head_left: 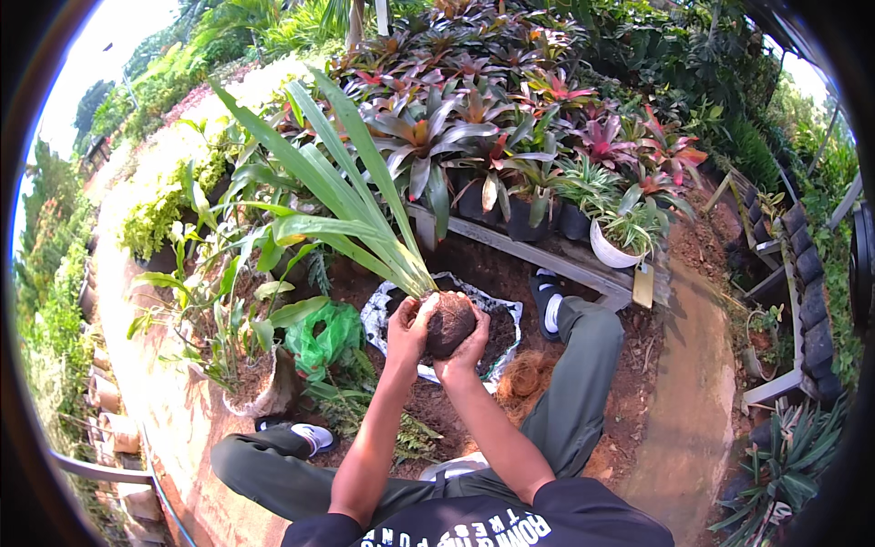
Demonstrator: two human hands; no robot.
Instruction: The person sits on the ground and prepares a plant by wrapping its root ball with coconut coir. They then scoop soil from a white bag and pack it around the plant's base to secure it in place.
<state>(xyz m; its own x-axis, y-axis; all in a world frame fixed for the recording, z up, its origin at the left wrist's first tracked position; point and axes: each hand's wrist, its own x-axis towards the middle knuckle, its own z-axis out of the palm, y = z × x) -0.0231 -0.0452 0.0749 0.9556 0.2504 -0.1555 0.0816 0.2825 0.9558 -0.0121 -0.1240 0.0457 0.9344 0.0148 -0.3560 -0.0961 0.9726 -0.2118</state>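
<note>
A long-leaved green plant (362,205) leans up and to the left from a round brown root ball (450,325). Both palms cup that ball: my left hand (407,325) is on its left side and my right hand (473,338) on its right. Beneath them lies an open white sack (374,314) holding dark soil (501,335). A tangle of brown coconut fibre (525,375) rests beside the sack, near my right leg. Green netting (322,338) lies to the sack's left.
Potted bromeliads (424,137) crowd behind a low grey bench frame (519,249). A white pot (612,246) and a phone (642,286) sit at its right end. A leafy plant in a pale pot (263,390) stands at left. Cut fern fronds (410,437) lie on the ground.
</note>
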